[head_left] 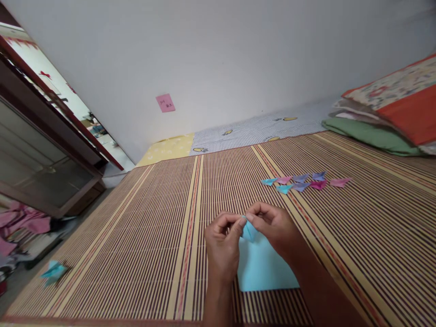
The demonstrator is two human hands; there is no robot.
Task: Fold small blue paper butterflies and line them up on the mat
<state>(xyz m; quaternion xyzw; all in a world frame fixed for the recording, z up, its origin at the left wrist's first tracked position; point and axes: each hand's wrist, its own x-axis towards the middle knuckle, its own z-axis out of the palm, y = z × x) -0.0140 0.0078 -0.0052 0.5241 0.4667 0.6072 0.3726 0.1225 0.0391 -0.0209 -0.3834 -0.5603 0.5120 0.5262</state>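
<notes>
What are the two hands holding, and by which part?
A small blue paper piece, pinched at its upper end by the left hand and right hand.
</notes>
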